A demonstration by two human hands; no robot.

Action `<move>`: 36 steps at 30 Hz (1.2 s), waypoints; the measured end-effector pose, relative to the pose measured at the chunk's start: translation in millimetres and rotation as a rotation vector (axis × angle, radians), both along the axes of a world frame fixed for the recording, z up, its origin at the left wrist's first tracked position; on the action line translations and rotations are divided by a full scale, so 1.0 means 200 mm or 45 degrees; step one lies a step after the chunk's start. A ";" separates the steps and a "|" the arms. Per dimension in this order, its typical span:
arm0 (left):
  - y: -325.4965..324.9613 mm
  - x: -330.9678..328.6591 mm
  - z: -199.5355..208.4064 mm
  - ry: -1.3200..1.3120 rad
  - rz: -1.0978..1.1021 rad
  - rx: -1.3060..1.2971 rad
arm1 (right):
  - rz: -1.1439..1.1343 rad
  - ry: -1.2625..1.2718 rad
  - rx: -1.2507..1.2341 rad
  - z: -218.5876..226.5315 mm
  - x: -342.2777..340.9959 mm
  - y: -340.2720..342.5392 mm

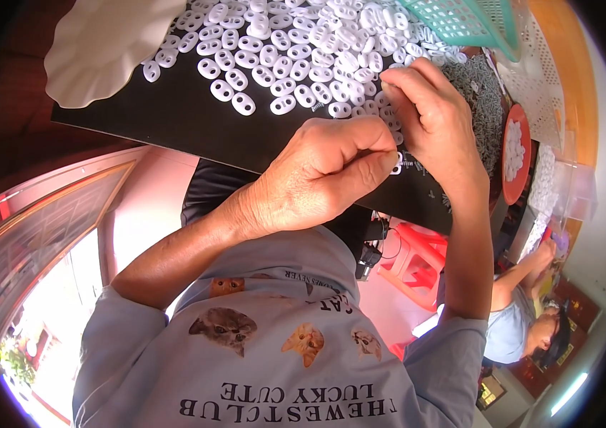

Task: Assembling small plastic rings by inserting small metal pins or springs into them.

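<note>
My left hand (324, 167) is closed, thumb against curled forefinger, over the near edge of the black tabletop (153, 118). At its thumb tip shows a white two-hole plastic piece (396, 165), partly hidden by the fingers. My right hand (435, 114) is curled beside it, with thumb and forefinger drawn together at the near right side of a heap of white oval two-hole pieces (303, 53). Whatever lies between those right fingertips is hidden or too small to name. Right of that hand spreads a pile of small grey metal springs (482, 107).
A wavy-edged cream tray (103, 57) lies at the far left, a green plastic basket (460, 21) at the back right. An orange-red dish (514, 171) holds small white parts. Beyond the table's right side sits another person (520, 324). A red plastic stool (413, 264) stands below.
</note>
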State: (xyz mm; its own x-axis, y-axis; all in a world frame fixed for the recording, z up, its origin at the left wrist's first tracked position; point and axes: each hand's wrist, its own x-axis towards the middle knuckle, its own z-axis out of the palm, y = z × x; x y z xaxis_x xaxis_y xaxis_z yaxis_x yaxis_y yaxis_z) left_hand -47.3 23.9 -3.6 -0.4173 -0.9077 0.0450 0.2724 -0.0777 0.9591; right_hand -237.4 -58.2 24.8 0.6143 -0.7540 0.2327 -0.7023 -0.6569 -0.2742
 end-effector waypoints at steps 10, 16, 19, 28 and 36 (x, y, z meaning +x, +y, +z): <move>0.00 0.00 -0.01 0.014 0.001 -0.003 | -0.080 0.058 -0.043 0.02 0.01 -0.01; 0.00 0.00 0.00 0.006 -0.007 0.002 | -0.035 0.092 -0.057 0.00 0.00 -0.01; 0.00 0.00 -0.01 0.024 0.013 -0.019 | -0.017 0.095 -0.027 0.00 -0.01 -0.01; 0.00 0.00 0.00 -0.010 0.005 -0.017 | -0.033 0.045 -0.037 0.00 -0.02 0.01; 0.00 0.00 -0.01 0.010 0.035 -0.061 | -0.025 0.059 -0.042 0.00 0.00 0.00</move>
State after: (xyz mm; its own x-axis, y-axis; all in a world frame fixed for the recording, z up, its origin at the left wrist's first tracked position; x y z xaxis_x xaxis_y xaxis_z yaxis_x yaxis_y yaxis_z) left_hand -47.5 24.7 -6.1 -0.3914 -0.9156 0.0920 0.2815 -0.0239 0.9593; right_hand -237.9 -58.1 25.0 0.6101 -0.7585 0.2291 -0.7267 -0.6508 -0.2198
